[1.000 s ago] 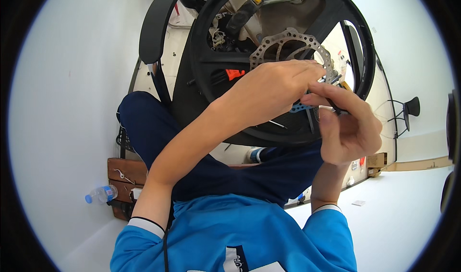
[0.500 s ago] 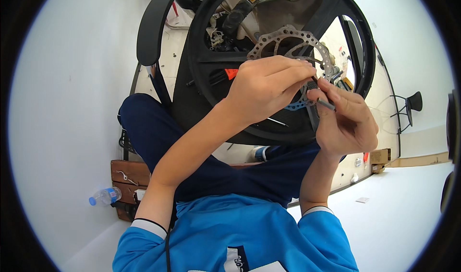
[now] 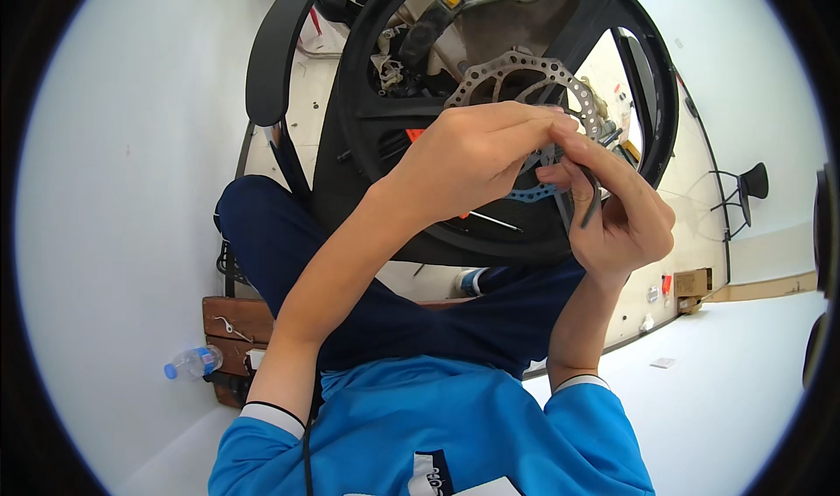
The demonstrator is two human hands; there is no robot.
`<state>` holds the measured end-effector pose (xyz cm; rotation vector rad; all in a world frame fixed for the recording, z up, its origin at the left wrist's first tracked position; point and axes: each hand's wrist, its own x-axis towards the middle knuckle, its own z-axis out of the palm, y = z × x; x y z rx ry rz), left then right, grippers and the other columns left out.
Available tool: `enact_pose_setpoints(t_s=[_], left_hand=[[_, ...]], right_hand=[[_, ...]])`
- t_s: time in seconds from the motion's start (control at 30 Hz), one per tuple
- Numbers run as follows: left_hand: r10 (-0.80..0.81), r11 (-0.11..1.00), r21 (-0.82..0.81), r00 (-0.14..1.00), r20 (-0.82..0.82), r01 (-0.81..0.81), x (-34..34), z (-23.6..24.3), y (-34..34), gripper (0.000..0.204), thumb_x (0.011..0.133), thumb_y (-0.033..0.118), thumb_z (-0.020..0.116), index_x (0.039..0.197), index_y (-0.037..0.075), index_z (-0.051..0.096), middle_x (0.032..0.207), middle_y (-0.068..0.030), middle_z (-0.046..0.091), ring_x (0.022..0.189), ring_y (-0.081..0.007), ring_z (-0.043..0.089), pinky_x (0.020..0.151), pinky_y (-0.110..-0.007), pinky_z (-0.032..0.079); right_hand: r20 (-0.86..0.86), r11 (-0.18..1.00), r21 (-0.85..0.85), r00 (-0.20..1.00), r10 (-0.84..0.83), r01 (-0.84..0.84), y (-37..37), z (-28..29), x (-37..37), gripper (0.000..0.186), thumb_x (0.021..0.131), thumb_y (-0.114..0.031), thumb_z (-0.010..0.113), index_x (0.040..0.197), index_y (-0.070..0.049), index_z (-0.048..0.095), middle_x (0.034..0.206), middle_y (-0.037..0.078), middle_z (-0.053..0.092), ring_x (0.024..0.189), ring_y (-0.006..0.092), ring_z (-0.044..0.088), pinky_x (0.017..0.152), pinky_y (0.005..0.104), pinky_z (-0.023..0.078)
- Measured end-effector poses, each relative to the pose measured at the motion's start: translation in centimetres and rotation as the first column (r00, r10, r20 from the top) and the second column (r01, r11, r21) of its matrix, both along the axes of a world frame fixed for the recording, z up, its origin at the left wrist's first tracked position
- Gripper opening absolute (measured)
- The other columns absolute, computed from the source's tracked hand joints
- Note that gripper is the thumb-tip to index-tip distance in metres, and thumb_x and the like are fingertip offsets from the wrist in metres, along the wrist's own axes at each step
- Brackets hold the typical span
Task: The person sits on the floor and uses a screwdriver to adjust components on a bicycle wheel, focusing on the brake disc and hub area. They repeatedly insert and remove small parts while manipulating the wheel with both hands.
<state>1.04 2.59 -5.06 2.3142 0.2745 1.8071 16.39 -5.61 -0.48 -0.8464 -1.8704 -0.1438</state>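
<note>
A black spoked wheel (image 3: 668, 102) lies flat over a black seat in front of me. On it rests a silver, hole-drilled brake disc (image 3: 477, 85); a blue-tinted disc edge (image 3: 531, 195) shows below my left fingers. My right hand (image 3: 632, 212) is closed on a dark, bent hex key (image 3: 593, 200), its short end sticking out toward my palm. Over the disc's near side, the fingers of my left hand (image 3: 468, 150) are pinched together, their tips meeting my right fingertips. Whatever they pinch is hidden.
A black armrest (image 3: 268, 67) rises at the wheel's left. A thin metal rod (image 3: 497, 222) lies at the wheel's near side. To my left are a wooden box (image 3: 236, 319) and a plastic bottle (image 3: 194, 362). A cardboard box (image 3: 692, 282) sits on the floor at right.
The hex key has turned in my right hand, its bent end now pointing down. My right hand has shifted slightly left and its fingertips have come up against my left fingers.
</note>
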Motion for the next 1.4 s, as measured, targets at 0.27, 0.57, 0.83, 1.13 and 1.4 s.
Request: enact_pose_setpoints(t_s=[0.27, 0.57, 0.83, 1.13, 1.4], left_hand=[[0.062, 0.998, -0.002, 0.981, 0.183, -0.063, 0.9, -0.5, 0.0, 0.030, 0.068, -0.010, 0.072, 0.096, 0.000, 0.074, 0.091, -0.0113, 0.075, 0.083, -0.0246, 0.075, 0.069, -0.028, 0.060], [0.064, 0.997, 0.025, 0.971, 0.231, -0.072, 1.8, -0.4, -0.3, 0.029, 0.065, -0.014, 0.069, 0.092, -0.003, 0.072, 0.084, -0.0114, 0.074, 0.075, -0.0233, 0.074, 0.064, -0.027, 0.059], [0.027, 0.998, 0.048, 0.981, 0.191, -0.036, 1.6, -0.4, -0.3, 0.029, 0.067, -0.013, 0.069, 0.093, -0.001, 0.072, 0.091, -0.0118, 0.074, 0.076, -0.0237, 0.073, 0.064, -0.028, 0.059], [0.076, 0.995, 0.063, 0.993, 0.086, -0.082, 1.0, -0.3, 0.0, 0.031, 0.072, -0.008, 0.071, 0.101, 0.002, 0.072, 0.095, -0.0099, 0.073, 0.082, -0.0240, 0.073, 0.069, -0.030, 0.060], [0.051, 0.999, 0.007, 0.994, 0.098, -0.052, 1.1, -0.5, 0.0, 0.033, 0.073, -0.011, 0.068, 0.103, 0.002, 0.074, 0.098, -0.0121, 0.075, 0.080, -0.0223, 0.074, 0.068, -0.027, 0.060]], right_hand=[[-0.055, 0.986, 0.127, 0.993, -0.102, 0.108, 0.4, -1.4, 0.2, 0.022, 0.078, 0.016, 0.074, 0.099, 0.012, 0.070, 0.090, 0.023, 0.074, 0.074, 0.0244, 0.075, 0.065, 0.0267, 0.061], [-0.261, 0.970, 0.146, 0.953, -0.154, 0.197, 0.8, -2.4, -1.1, 0.024, 0.069, 0.012, 0.079, 0.093, 0.007, 0.075, 0.081, 0.015, 0.075, 0.067, 0.0170, 0.073, 0.056, 0.0186, 0.054], [-0.139, 0.999, -0.005, 0.989, 0.043, -0.044, -0.3, 0.5, -0.4, 0.041, 0.071, 0.018, 0.074, 0.111, 0.010, 0.066, 0.095, 0.023, 0.074, 0.085, 0.0244, 0.075, 0.083, 0.0312, 0.058], [0.764, 0.975, 0.221, 0.620, -0.180, 0.011, -0.9, 8.7, 1.4, 0.041, 0.065, -0.016, 0.087, 0.097, -0.001, 0.068, 0.095, 0.017, 0.073, 0.091, 0.0298, 0.074, 0.075, 0.0376, 0.062], [0.645, 0.980, 0.187, 0.761, -0.069, -0.069, 0.3, 7.2, 1.3, 0.034, 0.065, -0.020, 0.089, 0.068, -0.004, 0.059, 0.063, 0.007, 0.060, 0.052, 0.0164, 0.058, 0.044, 0.0237, 0.041]])
